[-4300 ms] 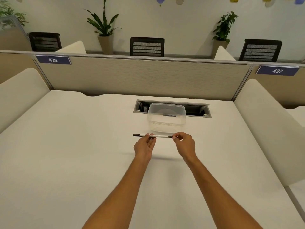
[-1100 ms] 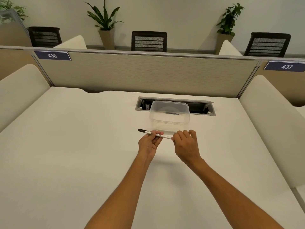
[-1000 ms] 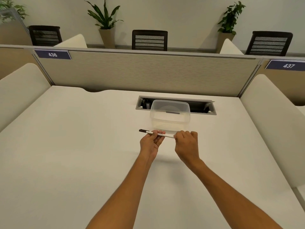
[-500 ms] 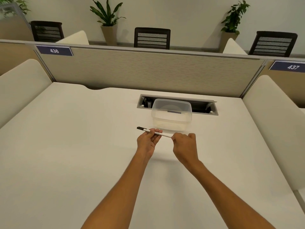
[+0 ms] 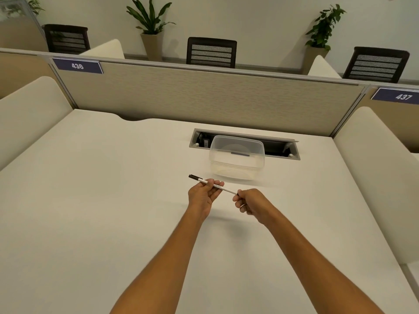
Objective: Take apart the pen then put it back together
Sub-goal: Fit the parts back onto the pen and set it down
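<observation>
A thin white pen [image 5: 226, 189] with a black cap at its left end is held slightly tilted above the desk, left end farther away. My left hand [image 5: 203, 197] pinches the barrel near its middle with fingertips. My right hand [image 5: 251, 203] is closed around the pen's right end, which is hidden inside the fingers. The pen looks whole from here; I see no gap between its parts.
A clear plastic container [image 5: 237, 159] stands just beyond the hands, in front of a cable slot [image 5: 283, 152] in the white desk [image 5: 102, 200]. Padded dividers rise at the left and right, a fabric partition at the back.
The pen has tilted from level to slanted, its capped end farther away. Both hands stayed on it, the right hand curling tighter over the right end.
</observation>
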